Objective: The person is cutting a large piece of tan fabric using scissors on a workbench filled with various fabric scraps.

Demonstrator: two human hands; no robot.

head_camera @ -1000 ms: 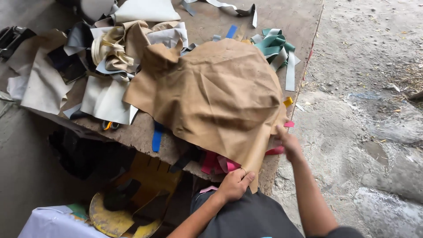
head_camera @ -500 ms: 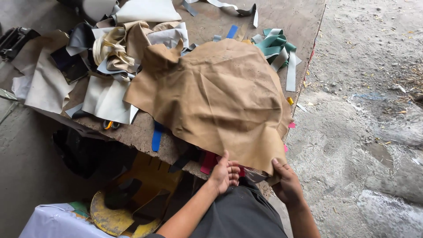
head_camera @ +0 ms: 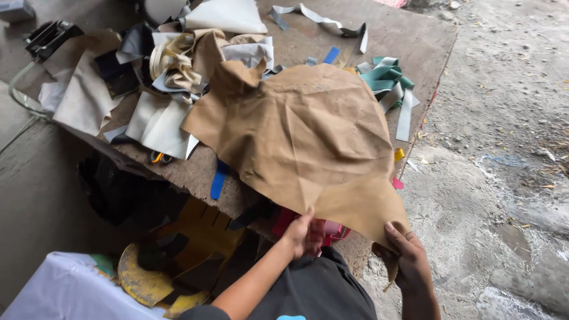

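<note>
- While the tan leather sheet [head_camera: 308, 142] overhangs the bench's [head_camera: 391, 35] near edge, the right hand [head_camera: 406, 255] pinches its corner.
- Left hand [head_camera: 302, 234] clutches pink scraps [head_camera: 332, 228] beneath, grip closed.

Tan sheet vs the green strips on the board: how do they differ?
The tan sheet is one broad creased piece; the green strips are narrow bands bunched together. The tan sheet hangs over the board's near edge, its corner in the right hand; the green strips lie untouched by the far side. Both look like soft, flexible material.
</note>
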